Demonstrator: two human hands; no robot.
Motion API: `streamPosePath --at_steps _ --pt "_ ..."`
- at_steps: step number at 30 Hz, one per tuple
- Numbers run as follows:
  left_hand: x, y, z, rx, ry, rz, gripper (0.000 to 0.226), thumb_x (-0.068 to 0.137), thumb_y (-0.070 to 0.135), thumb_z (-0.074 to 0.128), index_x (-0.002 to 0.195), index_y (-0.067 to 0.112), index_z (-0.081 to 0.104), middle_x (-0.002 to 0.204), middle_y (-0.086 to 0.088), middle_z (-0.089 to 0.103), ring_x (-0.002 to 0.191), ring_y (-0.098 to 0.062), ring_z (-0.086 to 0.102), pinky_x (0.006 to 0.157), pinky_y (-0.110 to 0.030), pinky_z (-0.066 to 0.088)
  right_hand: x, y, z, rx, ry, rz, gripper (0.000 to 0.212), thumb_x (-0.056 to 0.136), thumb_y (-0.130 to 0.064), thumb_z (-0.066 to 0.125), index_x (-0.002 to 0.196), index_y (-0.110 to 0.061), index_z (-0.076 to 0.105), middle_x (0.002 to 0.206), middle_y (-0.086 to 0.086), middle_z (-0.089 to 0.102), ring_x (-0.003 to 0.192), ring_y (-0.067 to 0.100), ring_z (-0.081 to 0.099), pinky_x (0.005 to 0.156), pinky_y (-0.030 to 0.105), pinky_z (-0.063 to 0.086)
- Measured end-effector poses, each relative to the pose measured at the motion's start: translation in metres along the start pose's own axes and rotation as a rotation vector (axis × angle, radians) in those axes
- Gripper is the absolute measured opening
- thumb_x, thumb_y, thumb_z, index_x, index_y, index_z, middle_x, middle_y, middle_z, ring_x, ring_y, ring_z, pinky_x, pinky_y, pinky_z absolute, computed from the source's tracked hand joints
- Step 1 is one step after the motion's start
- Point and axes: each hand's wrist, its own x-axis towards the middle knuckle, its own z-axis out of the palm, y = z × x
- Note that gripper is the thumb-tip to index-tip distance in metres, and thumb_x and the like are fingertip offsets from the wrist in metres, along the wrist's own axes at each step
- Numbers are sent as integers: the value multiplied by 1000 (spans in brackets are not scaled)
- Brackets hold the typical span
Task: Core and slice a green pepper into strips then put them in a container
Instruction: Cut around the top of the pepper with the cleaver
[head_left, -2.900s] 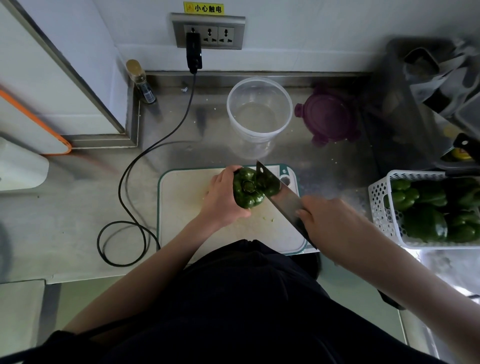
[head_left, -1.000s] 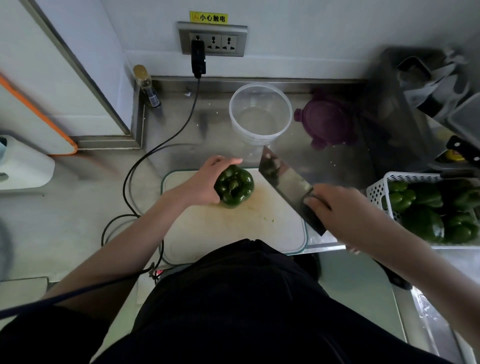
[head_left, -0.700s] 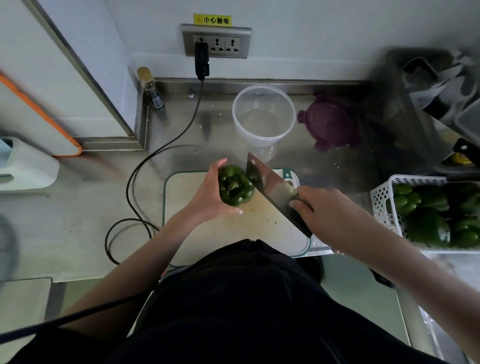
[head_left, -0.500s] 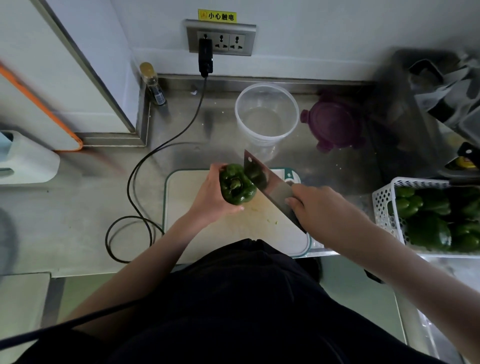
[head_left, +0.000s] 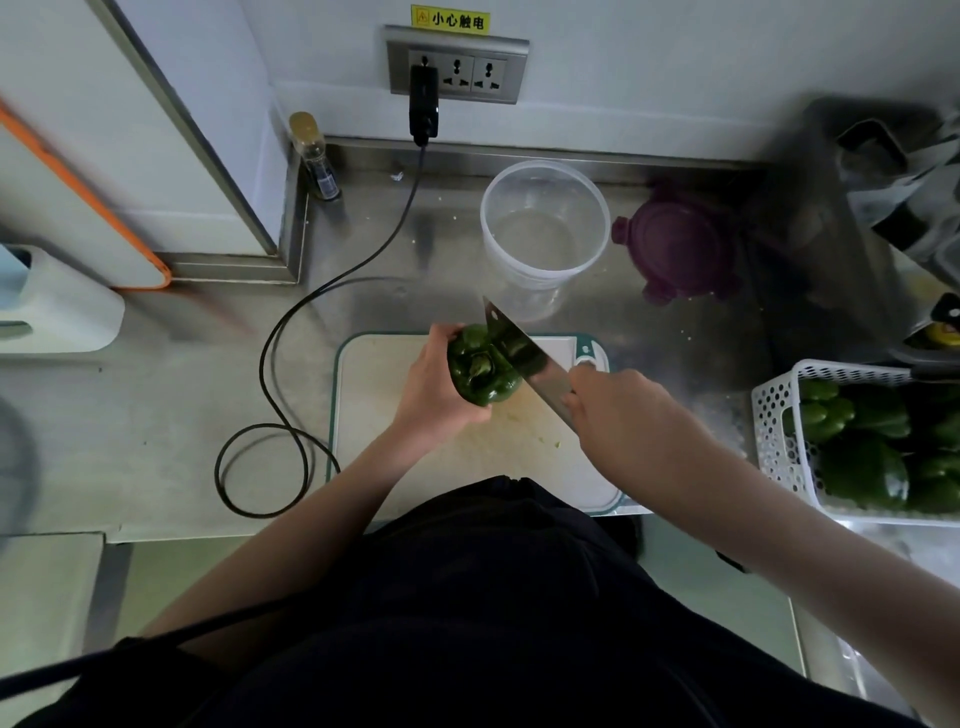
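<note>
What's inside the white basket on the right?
The basket holds green peppers, several piled together, filling what shows of it. Its bottom is covered by them, and its right part runs out of frame, so the count is unclear.

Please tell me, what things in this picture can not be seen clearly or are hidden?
Head view only:
- Knife handle: covered by the right hand.
- Far side of the green pepper: covered by the left hand; how deep the blade sits is unclear.
- Near edge of the cutting board: hidden by the person's dark clothing.
- White basket of peppers: cut off by the right edge.
- Dark items at top right: too dim to identify.
</note>
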Motion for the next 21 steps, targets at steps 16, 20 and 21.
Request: streamPosePath --at_steps 16,20,21 --pt "0 3 5 3 29 -47 78 53 13 82 117 21 36 108 2 53 96 -14 54 70 -19 40 -3 1 2 -44 -25 28 31 97 -12 39 71 -20 26 64 -1 37 52 11 36 47 27 28" --pt "0 3 6 18 30 -44 75 54 13 81 114 22 36 107 3 52 92 -11 52 62 -9 34 10 -5 1 31 -35 22 38 96 -7 40 66 -22 22 65 0 36 55 13 39 51 29 28" --pt "0 3 6 20 30 -47 75 55 13 81 114 21 36 107 2 52 92 -12 51 62 -9 33 13 -5 1 41 -29 17 39 96 -7 39 65 -23 22 65 0 36 59 16 43 53 28 30"
